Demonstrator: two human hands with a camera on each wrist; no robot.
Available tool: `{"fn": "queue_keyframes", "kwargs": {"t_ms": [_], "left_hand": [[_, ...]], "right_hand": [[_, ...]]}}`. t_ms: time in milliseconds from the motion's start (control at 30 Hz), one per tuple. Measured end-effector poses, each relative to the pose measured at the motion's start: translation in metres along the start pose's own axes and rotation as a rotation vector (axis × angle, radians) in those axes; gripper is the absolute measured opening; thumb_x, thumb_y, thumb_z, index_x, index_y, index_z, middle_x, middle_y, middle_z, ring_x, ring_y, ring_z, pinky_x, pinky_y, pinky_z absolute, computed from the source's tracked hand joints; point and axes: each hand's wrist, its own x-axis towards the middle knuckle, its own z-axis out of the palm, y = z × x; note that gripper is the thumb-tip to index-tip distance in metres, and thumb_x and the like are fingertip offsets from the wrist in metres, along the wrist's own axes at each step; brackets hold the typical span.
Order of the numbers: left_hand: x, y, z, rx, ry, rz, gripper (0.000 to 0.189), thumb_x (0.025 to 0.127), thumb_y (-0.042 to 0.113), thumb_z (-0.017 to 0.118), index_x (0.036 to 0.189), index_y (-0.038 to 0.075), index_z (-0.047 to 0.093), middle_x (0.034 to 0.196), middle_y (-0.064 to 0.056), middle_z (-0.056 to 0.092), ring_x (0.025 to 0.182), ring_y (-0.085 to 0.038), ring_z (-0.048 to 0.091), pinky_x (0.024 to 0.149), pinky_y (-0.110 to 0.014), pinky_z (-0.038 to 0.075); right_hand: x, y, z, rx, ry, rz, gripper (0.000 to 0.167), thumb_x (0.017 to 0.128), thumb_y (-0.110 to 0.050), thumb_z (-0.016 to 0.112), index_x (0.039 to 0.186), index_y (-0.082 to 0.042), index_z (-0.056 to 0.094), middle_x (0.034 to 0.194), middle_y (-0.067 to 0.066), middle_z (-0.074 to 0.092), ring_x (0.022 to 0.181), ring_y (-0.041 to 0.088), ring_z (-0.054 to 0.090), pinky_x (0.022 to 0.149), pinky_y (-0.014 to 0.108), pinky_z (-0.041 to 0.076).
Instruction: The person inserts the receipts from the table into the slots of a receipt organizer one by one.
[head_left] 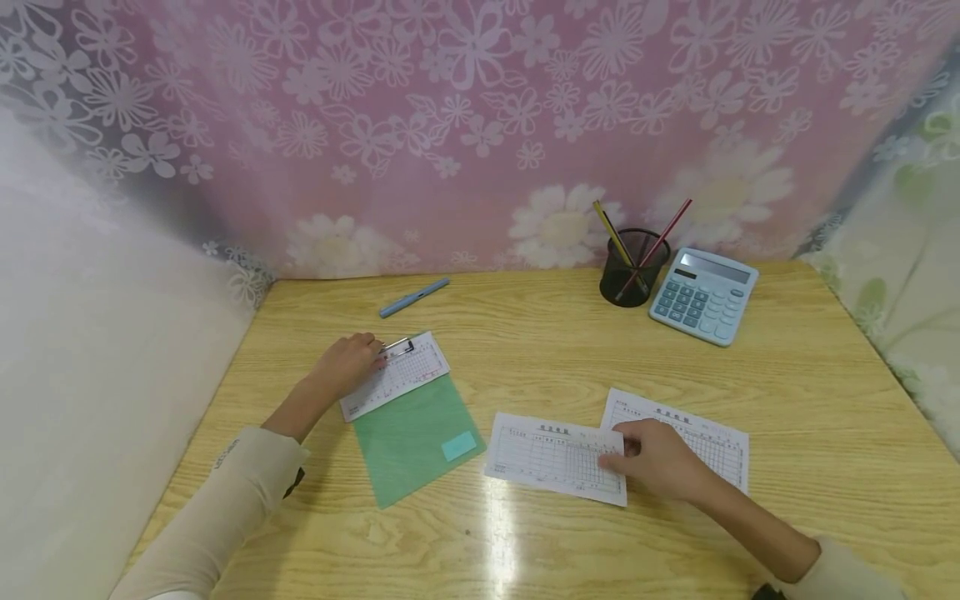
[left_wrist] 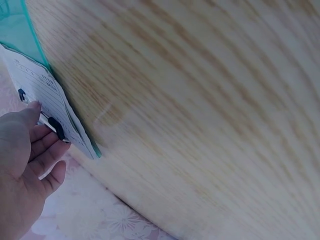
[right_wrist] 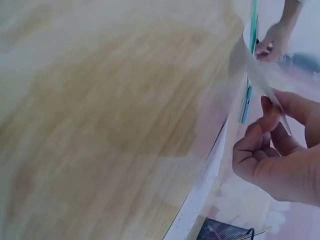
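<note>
A green clipboard (head_left: 420,450) lies tilted on the table at centre left, with a printed form (head_left: 408,373) under its metal clip (head_left: 397,345). My left hand (head_left: 347,365) grips the clip at the board's top; in the left wrist view the thumb and fingers (left_wrist: 42,145) pinch it. With its thumb and fingers my right hand (head_left: 652,458) pinches the right end of a loose printed form (head_left: 555,458). In the right wrist view that sheet (right_wrist: 257,75) bends, held off the table. Another printed form (head_left: 720,454) lies partly hidden beneath the right hand and forearm.
A blue pen (head_left: 414,298) lies beyond the clipboard. Toward the back right stand a black mesh pen cup (head_left: 618,283) with pencils and a light blue calculator (head_left: 703,296). A flowered curtain (head_left: 465,150) borders the wooden table (head_left: 525,350) at the back.
</note>
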Motion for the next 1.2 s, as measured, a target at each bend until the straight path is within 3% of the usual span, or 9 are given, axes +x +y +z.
{"fn": "queue_keyframes", "kwargs": {"t_ms": [133,200,367,467,633,867,1067,1200], "left_hand": [[0.000,0.000,0.000,0.002,-0.011,-0.006,0.027,0.095,0.023,0.059,0.106,-0.001,0.065,0.098,-0.013,0.064,0.091,-0.028,0.062,0.076,-0.042,0.053],[0.000,0.000,0.000,0.003,-0.016,-0.008,0.027,0.095,0.023,0.058,0.106,-0.001,0.065,0.097,-0.013,0.064,0.090,-0.028,0.062,0.075,-0.042,0.053],[0.000,0.000,0.000,-0.006,-0.028,-0.014,0.028,0.095,0.024,0.058,0.107,0.000,0.064,0.099,-0.013,0.064,0.092,-0.028,0.062,0.078,-0.043,0.053],[-0.001,0.001,-0.001,-0.012,-0.030,-0.015,0.029,0.095,0.024,0.058,0.108,-0.001,0.064,0.101,-0.013,0.064,0.094,-0.029,0.062,0.079,-0.043,0.052],[0.000,0.000,0.000,-0.011,-0.024,-0.017,0.029,0.095,0.024,0.058,0.108,-0.001,0.064,0.101,-0.013,0.064,0.094,-0.029,0.062,0.078,-0.043,0.053],[0.000,-0.001,0.001,-0.004,-0.012,-0.009,0.028,0.095,0.023,0.058,0.108,-0.001,0.065,0.100,-0.013,0.064,0.094,-0.029,0.062,0.078,-0.043,0.053],[0.001,0.003,-0.002,-0.012,-0.021,-0.012,0.030,0.095,0.025,0.058,0.109,-0.001,0.064,0.102,-0.013,0.064,0.096,-0.028,0.062,0.079,-0.043,0.053],[0.001,0.004,-0.002,-0.023,-0.027,-0.017,0.029,0.095,0.025,0.059,0.109,0.000,0.064,0.102,-0.013,0.064,0.098,-0.028,0.062,0.081,-0.043,0.053]], "right_hand": [[0.005,0.003,-0.005,0.049,0.048,0.002,0.040,0.088,-0.029,0.067,0.063,-0.010,0.042,0.057,-0.007,0.030,0.052,0.003,0.026,0.048,0.019,0.027],[0.008,0.005,-0.007,0.069,0.056,-0.003,0.039,0.091,-0.029,0.064,0.066,-0.009,0.041,0.059,-0.007,0.039,0.052,0.002,0.033,0.047,0.019,0.031],[0.014,0.004,-0.011,0.155,0.026,0.049,0.027,0.097,-0.026,0.055,0.082,-0.005,0.045,0.068,0.003,0.056,0.049,0.013,0.055,0.044,0.025,0.044],[0.019,0.003,-0.015,0.207,0.014,0.065,0.024,0.097,-0.023,0.055,0.089,-0.003,0.046,0.069,0.007,0.057,0.048,0.017,0.058,0.043,0.027,0.047],[0.026,0.000,-0.025,0.212,0.005,-0.002,0.024,0.095,-0.016,0.057,0.111,0.001,0.055,0.094,0.013,0.069,0.064,0.012,0.061,0.050,0.029,0.052],[0.040,-0.013,-0.035,0.111,0.040,-0.009,0.026,0.095,-0.027,0.058,0.090,-0.003,0.062,0.071,0.002,0.058,0.059,0.009,0.046,0.050,0.023,0.038],[0.059,-0.023,-0.030,0.242,0.010,0.013,0.028,0.097,-0.026,0.055,0.106,-0.001,0.062,0.074,0.005,0.068,0.050,0.011,0.054,0.049,0.032,0.051],[0.075,-0.033,-0.027,0.318,-0.024,0.008,0.029,0.096,-0.019,0.056,0.117,0.000,0.059,0.087,0.012,0.070,0.062,0.019,0.065,0.053,0.030,0.055]]}}
